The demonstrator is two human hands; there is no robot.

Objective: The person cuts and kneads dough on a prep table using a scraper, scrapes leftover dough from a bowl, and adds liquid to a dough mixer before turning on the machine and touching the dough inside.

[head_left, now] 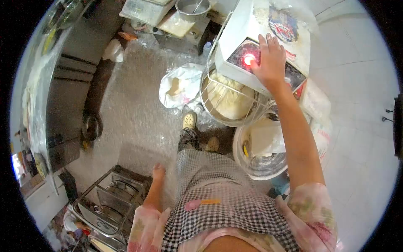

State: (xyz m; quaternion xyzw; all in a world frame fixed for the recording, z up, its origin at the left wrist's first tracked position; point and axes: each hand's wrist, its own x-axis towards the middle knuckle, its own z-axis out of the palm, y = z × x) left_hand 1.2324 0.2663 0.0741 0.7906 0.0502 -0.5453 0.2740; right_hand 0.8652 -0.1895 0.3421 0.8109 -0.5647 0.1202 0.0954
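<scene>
My right hand (pixel 270 60) lies on the control panel (pixel 239 52) of a big white mixer (pixel 235 29). Its fingers are stretched out, and the thumb touches or nearly touches a glowing red button (pixel 249 59). Beneath the mixer head, pale dough (pixel 228 98) fills much of a round metal bowl (pixel 205 101) behind a wire guard (pixel 228 86). My left hand (pixel 158 171) hangs low at my side, away from the mixer. Seen from above and small, it appears loosely open with nothing in it.
A white sack (pixel 180 86) stands on the floor left of the bowl. Close to my right leg is a tub (pixel 262 172) with a white block-like thing inside. A metal rack (pixel 111 201) stands lower left; a scale (pixel 147 12) and a metal pot (pixel 193 10) are at the back.
</scene>
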